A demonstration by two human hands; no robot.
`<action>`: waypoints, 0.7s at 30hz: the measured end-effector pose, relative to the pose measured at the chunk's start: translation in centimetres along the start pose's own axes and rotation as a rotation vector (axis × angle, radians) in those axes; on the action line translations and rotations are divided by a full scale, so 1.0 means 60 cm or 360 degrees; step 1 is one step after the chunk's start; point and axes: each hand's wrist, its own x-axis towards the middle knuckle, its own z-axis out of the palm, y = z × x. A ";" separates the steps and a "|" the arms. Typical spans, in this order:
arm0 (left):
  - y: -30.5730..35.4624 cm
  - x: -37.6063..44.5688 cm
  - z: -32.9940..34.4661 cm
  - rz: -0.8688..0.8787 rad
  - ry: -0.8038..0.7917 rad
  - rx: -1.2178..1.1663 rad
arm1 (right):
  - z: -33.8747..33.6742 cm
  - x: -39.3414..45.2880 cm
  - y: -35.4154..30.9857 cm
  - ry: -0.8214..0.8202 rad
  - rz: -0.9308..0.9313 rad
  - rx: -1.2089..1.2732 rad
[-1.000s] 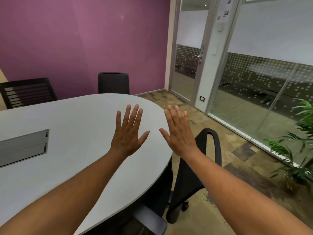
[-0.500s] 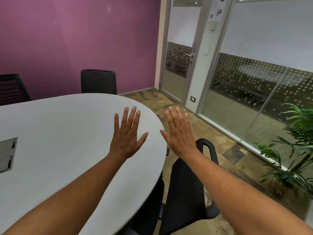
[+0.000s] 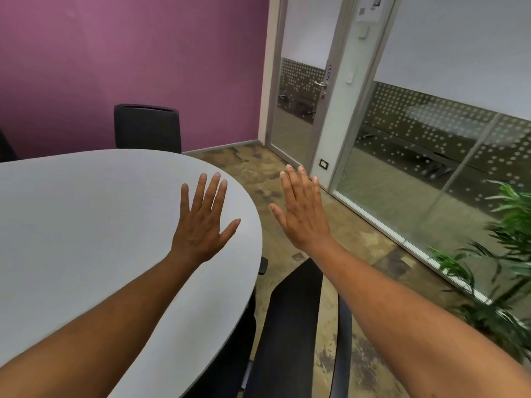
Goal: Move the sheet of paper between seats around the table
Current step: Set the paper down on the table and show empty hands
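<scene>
Left hand (image 3: 201, 228) flat above table (image 3: 86, 225); right hand (image 3: 304, 216) beside it.

Brightness: the room I see is evenly and softly lit, neither dim nor harsh.
Table (image 3: 86, 225): its pale top looks flat and matte, with no hot glare.
Shadows: faint ones only; darkest under the table's rim, around the black chair (image 3: 293, 326) beside it.
Glass wall (image 3: 431, 168): right of the table, it carries hazy reflections.
Sharpness: my left hand (image 3: 202, 225) and right hand (image 3: 304, 216) look fairly crisp; the plant (image 3: 508, 254), far right of the table, is soft.
Distortion: wide-angle bending curves the door frame (image 3: 270, 81) beyond the table.
</scene>
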 end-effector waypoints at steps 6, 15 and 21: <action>0.121 0.065 0.034 -0.0084 -0.0045 0.0147 | 0.053 0.027 0.148 0.0093 -0.0075 0.0169; 0.283 0.112 0.077 -0.0291 -0.0099 0.0257 | 0.090 0.065 0.332 0.0094 -0.0333 0.0247; 0.303 0.186 0.103 -0.0373 -0.0092 0.0289 | 0.119 0.105 0.369 0.0126 -0.0438 0.0298</action>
